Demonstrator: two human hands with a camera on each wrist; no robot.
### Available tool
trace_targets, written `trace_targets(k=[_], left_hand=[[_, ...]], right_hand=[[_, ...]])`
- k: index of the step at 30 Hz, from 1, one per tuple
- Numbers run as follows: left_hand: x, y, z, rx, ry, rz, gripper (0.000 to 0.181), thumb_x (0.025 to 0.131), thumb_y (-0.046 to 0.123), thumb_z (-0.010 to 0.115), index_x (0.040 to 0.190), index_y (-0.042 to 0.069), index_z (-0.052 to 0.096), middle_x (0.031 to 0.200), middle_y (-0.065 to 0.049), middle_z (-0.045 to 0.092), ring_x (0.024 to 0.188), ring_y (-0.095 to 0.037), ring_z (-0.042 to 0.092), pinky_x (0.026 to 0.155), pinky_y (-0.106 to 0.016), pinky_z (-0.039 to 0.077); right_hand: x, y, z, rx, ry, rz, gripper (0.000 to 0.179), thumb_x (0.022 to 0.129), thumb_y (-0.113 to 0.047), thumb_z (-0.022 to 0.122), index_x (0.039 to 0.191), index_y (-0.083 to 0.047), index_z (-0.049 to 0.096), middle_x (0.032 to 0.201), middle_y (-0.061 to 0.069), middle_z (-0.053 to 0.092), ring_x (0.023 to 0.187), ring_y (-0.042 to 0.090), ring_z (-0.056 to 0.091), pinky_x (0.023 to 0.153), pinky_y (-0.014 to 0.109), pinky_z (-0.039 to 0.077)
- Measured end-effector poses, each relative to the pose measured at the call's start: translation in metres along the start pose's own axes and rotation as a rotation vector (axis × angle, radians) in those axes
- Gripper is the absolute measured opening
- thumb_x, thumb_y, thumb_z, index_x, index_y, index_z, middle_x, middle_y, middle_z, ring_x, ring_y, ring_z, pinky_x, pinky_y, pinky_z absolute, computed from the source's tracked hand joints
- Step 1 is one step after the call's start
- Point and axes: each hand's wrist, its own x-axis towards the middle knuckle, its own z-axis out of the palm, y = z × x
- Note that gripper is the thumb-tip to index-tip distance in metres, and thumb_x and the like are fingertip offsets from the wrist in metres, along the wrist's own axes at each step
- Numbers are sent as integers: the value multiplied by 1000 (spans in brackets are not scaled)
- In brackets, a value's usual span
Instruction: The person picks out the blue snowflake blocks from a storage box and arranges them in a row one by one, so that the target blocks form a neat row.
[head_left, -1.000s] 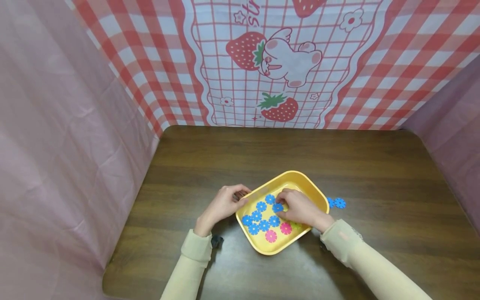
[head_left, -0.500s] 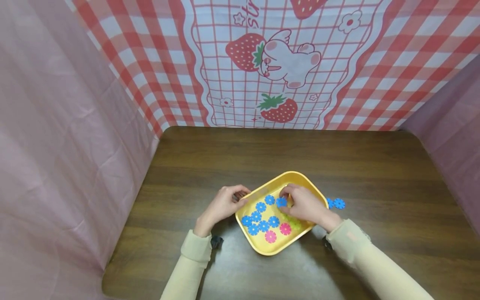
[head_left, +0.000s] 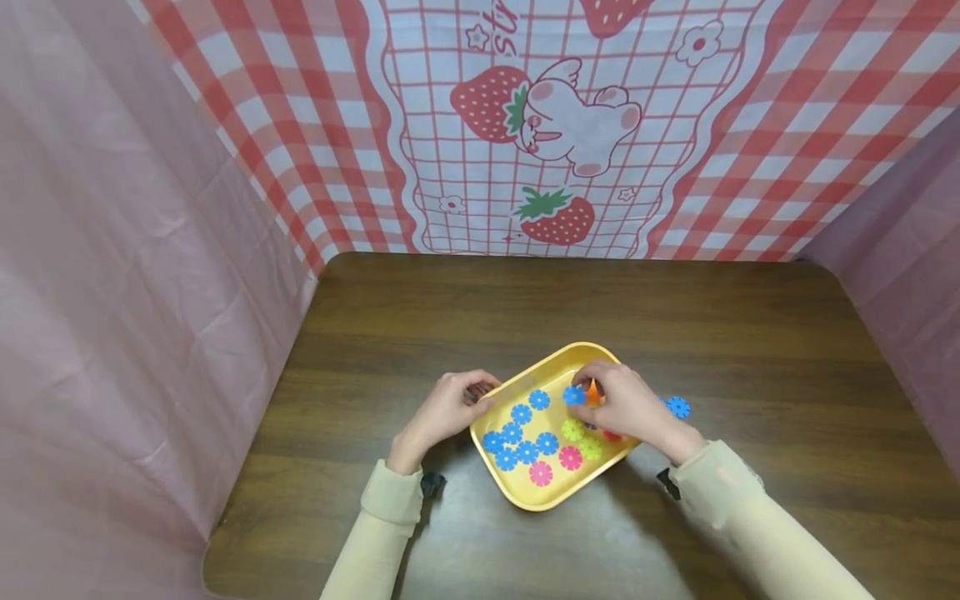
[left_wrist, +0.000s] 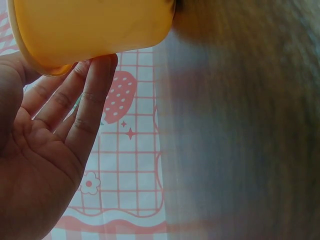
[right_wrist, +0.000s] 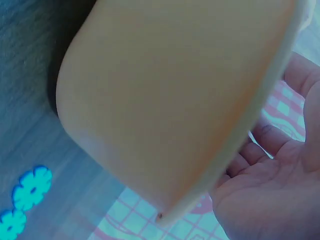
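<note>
A yellow plastic tray sits on the table with several flower-shaped interlocking discs inside. Blue discs gather in its left part. Pink discs and yellow-green discs lie toward the near side, while an orange piece shows beneath the right hand. My left hand holds the tray's left corner, its thumb by the rim and its fingers against the outer wall. Reaching over the right rim, my right hand pinches a blue disc between thumb and fingertips.
Outside the tray, on the right, blue discs lie on the brown wooden table. A red-checked strawberry cloth hangs behind the table, and pink curtains close off the sides.
My right hand has moved right and slightly away with the blue disc, uncovering yellow-green discs and the orange piece. The left hand and the tray stay almost still.
</note>
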Motion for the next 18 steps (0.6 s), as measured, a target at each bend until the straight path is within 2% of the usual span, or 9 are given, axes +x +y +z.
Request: trace_targets(k=[5, 13, 18], left_hand=[[0, 0, 0, 0, 2, 2, 20, 90, 3, 73, 109, 4, 72, 94, -6, 72, 83, -15, 66, 72, -25, 55], [0, -1, 0, -3, 2, 6, 19, 90, 4, 73, 109, 4, 72, 93, -5, 72, 82, -13, 66, 72, -25, 55], [1, -1, 0, -3, 1, 9, 19, 90, 3, 73, 109, 4, 72, 94, -6, 72, 82, -13, 66, 72, -24, 55]], right_hand=[[-3, -1, -9, 4, -3, 29, 34, 75, -19, 88, 100, -5, 70, 83, 6, 62, 72, 25, 54, 62, 30, 45], [-10, 2, -22, 10, 32, 64, 37, 75, -17, 88, 104, -4, 70, 88, 4, 62, 78, 26, 54, 65, 33, 49], [-15, 8, -30, 4, 69, 51, 36, 74, -14, 88, 104, -3, 70, 86, 5, 61, 76, 25, 53, 62, 30, 47]])
